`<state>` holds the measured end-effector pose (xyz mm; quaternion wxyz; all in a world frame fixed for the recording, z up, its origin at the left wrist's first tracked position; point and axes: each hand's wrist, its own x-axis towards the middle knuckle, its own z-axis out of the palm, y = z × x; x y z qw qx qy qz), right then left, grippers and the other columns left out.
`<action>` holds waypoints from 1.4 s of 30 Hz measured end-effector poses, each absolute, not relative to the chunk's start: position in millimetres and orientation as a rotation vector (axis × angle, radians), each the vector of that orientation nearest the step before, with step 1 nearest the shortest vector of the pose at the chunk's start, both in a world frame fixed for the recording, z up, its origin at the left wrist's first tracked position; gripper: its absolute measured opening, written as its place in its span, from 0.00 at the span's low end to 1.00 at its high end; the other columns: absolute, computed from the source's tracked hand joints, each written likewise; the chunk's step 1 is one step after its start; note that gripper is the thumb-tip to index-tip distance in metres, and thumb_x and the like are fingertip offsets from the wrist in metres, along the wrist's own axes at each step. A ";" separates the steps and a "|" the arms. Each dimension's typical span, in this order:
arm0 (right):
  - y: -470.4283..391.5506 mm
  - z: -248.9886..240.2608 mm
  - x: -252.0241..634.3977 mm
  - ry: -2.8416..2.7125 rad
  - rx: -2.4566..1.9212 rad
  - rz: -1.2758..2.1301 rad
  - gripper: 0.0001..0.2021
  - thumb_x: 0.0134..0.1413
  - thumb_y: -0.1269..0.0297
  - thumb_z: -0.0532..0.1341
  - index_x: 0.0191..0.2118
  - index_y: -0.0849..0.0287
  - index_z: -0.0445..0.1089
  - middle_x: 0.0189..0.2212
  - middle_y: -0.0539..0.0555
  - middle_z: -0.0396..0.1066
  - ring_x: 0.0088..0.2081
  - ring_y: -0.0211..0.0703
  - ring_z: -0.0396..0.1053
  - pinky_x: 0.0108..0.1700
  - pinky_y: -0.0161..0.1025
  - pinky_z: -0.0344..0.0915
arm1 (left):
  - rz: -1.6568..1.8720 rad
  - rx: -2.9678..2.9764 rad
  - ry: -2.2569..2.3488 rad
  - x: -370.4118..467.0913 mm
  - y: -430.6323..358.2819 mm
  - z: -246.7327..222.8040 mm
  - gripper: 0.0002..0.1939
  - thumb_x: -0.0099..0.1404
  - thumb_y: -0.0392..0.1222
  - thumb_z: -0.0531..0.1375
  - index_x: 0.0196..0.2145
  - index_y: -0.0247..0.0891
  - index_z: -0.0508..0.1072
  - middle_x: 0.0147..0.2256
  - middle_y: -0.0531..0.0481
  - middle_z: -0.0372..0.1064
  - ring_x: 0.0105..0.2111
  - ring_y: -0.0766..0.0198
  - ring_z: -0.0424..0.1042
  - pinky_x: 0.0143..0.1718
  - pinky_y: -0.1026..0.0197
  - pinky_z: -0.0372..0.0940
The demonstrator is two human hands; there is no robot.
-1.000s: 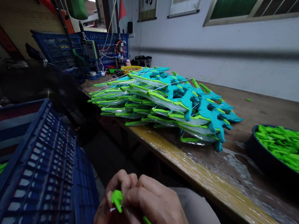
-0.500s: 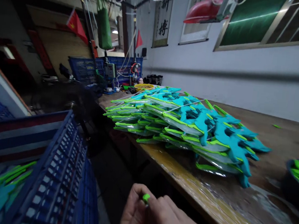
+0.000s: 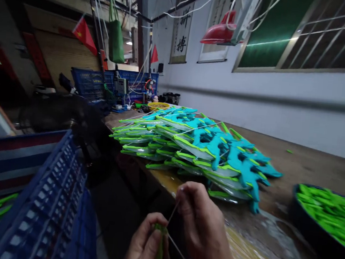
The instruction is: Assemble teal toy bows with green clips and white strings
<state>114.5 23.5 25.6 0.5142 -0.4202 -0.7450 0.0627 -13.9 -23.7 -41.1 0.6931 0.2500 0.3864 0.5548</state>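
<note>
At the bottom middle, my left hand [image 3: 147, 245] is closed around a small green plastic piece [image 3: 159, 248], its top end showing between thumb and fingers. A thin white string [image 3: 173, 214] runs from that piece up to my right hand [image 3: 202, 226], whose thumb and forefinger pinch it. Another stretch of string slants down to the right below. Beyond my hands, on the table, lies a stack of turquoise and lime-green plastic parts [image 3: 201, 148] with clear film and white strings across it.
A dark tub [image 3: 300, 211] of green pieces stands on the table [image 3: 303, 166] at right. Blue crates [image 3: 40, 202] stand at left, one holding similar turquoise and green parts. A yellow bowl [image 3: 159, 105] sits at the far end. A red lamp [image 3: 220, 32] hangs overhead.
My right hand has lifted up and away from my left, drawing the string taut between them. The view has turned right, showing more of the green-filled tub.
</note>
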 end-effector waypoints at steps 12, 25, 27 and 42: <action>-8.4 -5.9 137.3 -1.829 -0.854 0.864 0.07 0.66 0.68 0.57 0.35 0.58 0.69 0.33 0.51 0.72 0.34 0.37 0.71 0.37 0.30 0.66 | 1.139 0.778 0.979 -18.7 -22.3 -32.6 0.24 0.58 0.63 0.68 0.32 0.39 0.69 0.15 0.58 0.63 0.13 0.73 0.59 0.16 0.72 0.51; -7.5 -19.7 120.7 -1.273 -0.882 1.398 0.15 0.57 0.55 0.68 0.29 0.58 0.64 0.24 0.48 0.69 0.25 0.36 0.68 0.29 0.32 0.64 | 1.060 0.710 0.860 -20.8 -20.4 -41.6 0.24 0.56 0.61 0.70 0.31 0.38 0.70 0.16 0.59 0.64 0.12 0.72 0.61 0.15 0.71 0.59; -10.1 -20.0 121.4 -1.426 -0.929 1.200 0.11 0.60 0.61 0.64 0.29 0.57 0.64 0.25 0.48 0.68 0.26 0.36 0.69 0.30 0.32 0.65 | 1.061 0.725 0.905 -21.3 -20.4 -45.6 0.24 0.57 0.63 0.68 0.30 0.38 0.70 0.13 0.59 0.61 0.12 0.73 0.58 0.14 0.71 0.56; -13.4 -23.5 119.7 -1.965 -0.923 0.303 0.07 0.64 0.74 0.51 0.34 0.55 0.59 0.31 0.51 0.63 0.29 0.38 0.63 0.27 0.32 0.60 | 1.091 0.488 0.785 -19.7 -18.5 -44.5 0.20 0.57 0.52 0.72 0.28 0.37 0.68 0.19 0.59 0.61 0.17 0.74 0.57 0.20 0.71 0.51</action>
